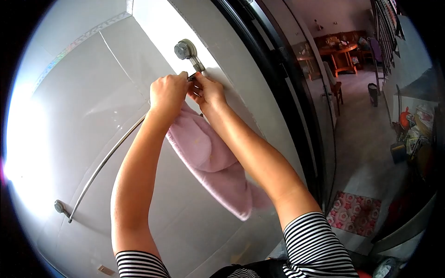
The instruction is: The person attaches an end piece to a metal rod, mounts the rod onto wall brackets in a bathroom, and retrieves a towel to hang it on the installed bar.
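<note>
A round grey wall mount (186, 49) is fixed to the white wall, with a short metal fitting hanging below it. Just under that fitting, my left hand (168, 95) and my right hand (207, 91) meet, fingers closed around a small dark metal piece. Pink cloth (208, 160) hangs beneath my hands, partly behind my right forearm; what holds its top is hidden. Behind my left wrist runs a thin metal rail (104, 160), whose lower end is at another round wall mount (60, 206).
A dark door frame (287, 88) stands right of the wall. Beyond it are a wooden table (340, 50), a red chair, a patterned pink mat (356, 213) and a pile of bags (419, 129) at the far right.
</note>
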